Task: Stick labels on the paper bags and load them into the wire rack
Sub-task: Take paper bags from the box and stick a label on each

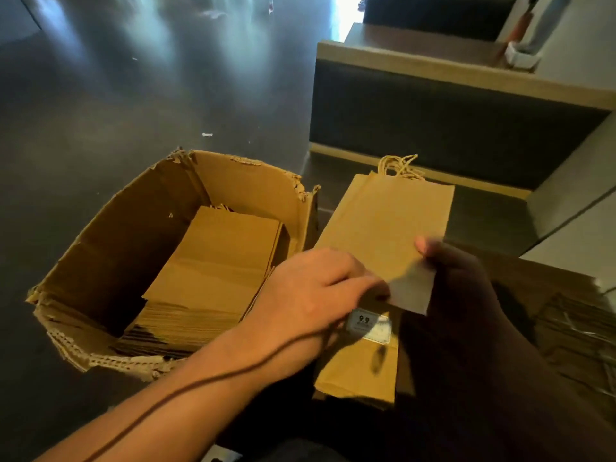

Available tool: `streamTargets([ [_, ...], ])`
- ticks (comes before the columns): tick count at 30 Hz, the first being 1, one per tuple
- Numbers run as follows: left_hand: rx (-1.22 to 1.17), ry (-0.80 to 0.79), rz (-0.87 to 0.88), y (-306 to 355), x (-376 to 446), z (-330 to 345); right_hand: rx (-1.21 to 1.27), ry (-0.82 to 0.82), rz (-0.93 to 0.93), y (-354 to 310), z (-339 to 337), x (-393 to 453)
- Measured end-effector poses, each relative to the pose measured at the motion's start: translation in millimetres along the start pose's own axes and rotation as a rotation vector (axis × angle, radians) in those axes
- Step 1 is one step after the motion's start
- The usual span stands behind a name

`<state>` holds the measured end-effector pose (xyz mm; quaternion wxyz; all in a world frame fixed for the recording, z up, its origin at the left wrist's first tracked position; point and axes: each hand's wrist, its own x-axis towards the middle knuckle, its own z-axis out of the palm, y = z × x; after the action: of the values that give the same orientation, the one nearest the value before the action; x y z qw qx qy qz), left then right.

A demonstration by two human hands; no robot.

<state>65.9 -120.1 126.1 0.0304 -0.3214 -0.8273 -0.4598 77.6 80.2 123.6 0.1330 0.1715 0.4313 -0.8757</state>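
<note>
Right hand [446, 271] is pinching a label sheet [411, 293] just above the top bag [383, 235], whose long axis is running away from the person, handles far; left hand [310, 288], fingers extended, is reaching onto the sheet's near edge.

You are looking at plain tan-brown paper bags [386, 221] with pale straw-coloured twisted handles [400, 166], a white label [368, 325] printed in black, a grey slip [411, 293], a brown cardboard box [133, 228] and a dark grey floor [100, 95].
</note>
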Motion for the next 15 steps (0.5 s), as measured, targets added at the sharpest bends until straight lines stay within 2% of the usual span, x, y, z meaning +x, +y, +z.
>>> streamTargets([
  [1,-0.040,-0.039,-0.012,-1,2,5,-0.070,0.097,0.018,-3,-1,-3],
  [4,0.169,-0.170,0.293,-3,4,17,-0.181,0.307,-0.016,-9,-18,-13],
  [5,0.153,-0.193,0.290,-7,4,23,-0.225,0.316,-0.059,-9,-25,-18],
  [7,-0.013,-0.118,0.062,-8,8,32,-0.279,0.277,-0.146,-10,-34,-30],
  [9,-0.188,0.032,-0.260,-4,16,40,-0.274,0.289,-0.151,-11,-42,-39],
  [10,-0.395,0.004,-0.472,-5,23,44,-0.237,0.322,-0.141,-11,-49,-39],
  [11,-0.706,-0.063,-0.674,-8,31,47,-0.211,0.347,-0.131,-12,-54,-39],
  [12,-1.014,-0.151,-0.806,-10,37,50,-0.196,0.338,-0.121,-13,-59,-40],
  [13,-1.215,-0.203,-0.848,-9,40,54,-0.201,0.314,-0.112,-13,-62,-40],
  [14,-1.286,-0.229,-0.828,-9,39,59,-0.209,0.299,-0.108,-12,-66,-40],
  [15,-1.259,-0.236,-0.785,-10,38,65,-0.224,0.292,-0.102,-9,-72,-40],
])
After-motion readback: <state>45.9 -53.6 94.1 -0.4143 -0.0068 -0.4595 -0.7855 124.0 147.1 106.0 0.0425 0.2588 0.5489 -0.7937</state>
